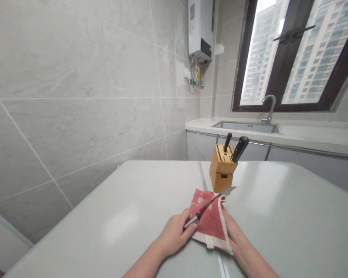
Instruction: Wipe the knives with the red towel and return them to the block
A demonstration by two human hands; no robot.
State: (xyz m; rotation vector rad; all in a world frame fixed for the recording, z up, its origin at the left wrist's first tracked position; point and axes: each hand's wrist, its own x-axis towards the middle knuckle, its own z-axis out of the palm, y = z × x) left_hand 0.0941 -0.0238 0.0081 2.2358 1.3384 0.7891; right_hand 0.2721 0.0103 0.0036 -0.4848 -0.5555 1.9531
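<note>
cloth: you hold a red one, pale patches, beige border
knife: your blade is silver, handle dark
knife block: light wood, two black handles
counter: pale grey-white, glossy
wall tiles: your grey marbled backdrop

A wooden knife block stands on the bench; at two o'clock, a sink with faucet.

Knife on cloth, between hands; knife block behind; sink beyond.
</note>
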